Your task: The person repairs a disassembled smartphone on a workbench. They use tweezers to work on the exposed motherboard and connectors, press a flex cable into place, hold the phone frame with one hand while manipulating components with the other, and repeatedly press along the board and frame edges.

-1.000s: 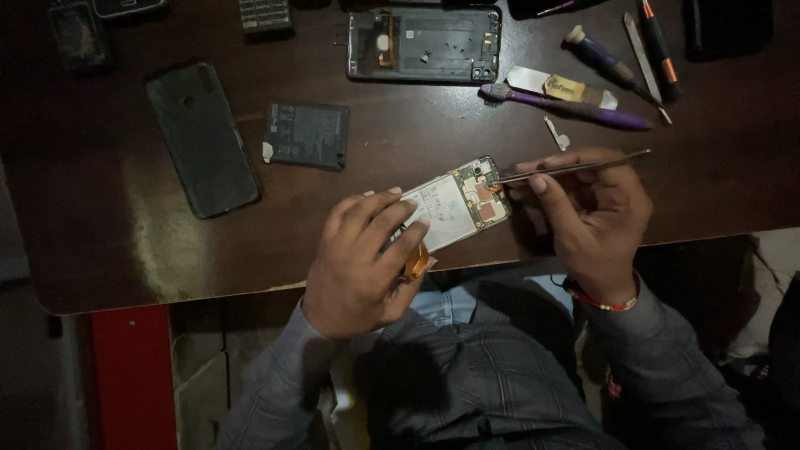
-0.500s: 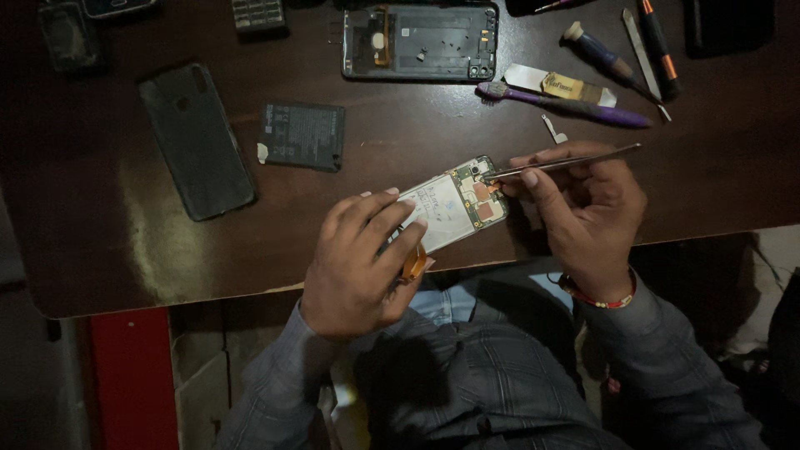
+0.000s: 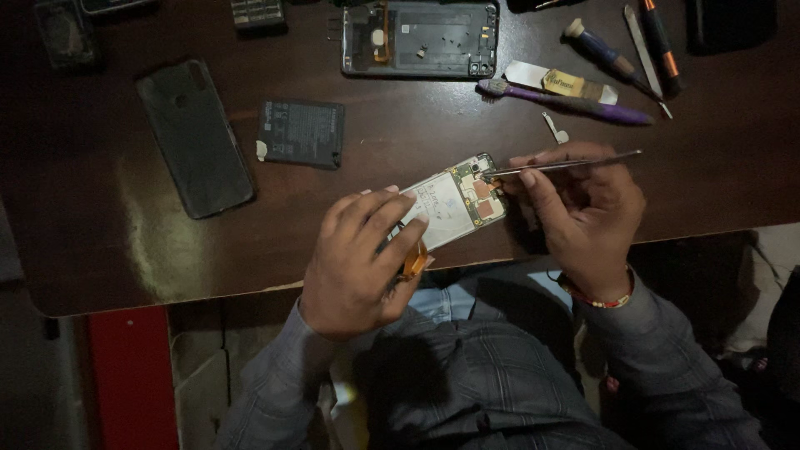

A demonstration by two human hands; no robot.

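My left hand [image 3: 360, 258] grips an opened phone [image 3: 454, 202] at the table's near edge, its white inner shield and green board facing up. An orange flex strip hangs from under my fingers. My right hand [image 3: 583, 212] holds metal tweezers [image 3: 560, 165], whose tips touch the top corner of the phone's board. My thumb and forefinger pinch the tweezers near their middle.
On the dark wooden table [image 3: 117, 250] lie a black back cover [image 3: 195, 136], a black battery [image 3: 300, 133], a grey phone frame [image 3: 421, 37], a purple brush [image 3: 567, 102], a small metal part [image 3: 555, 130] and screwdrivers [image 3: 612, 54]. A red panel [image 3: 133, 375] stands below left.
The tweezers' tips have moved slightly along the top of the board. My left hand keeps the same hold on the phone.
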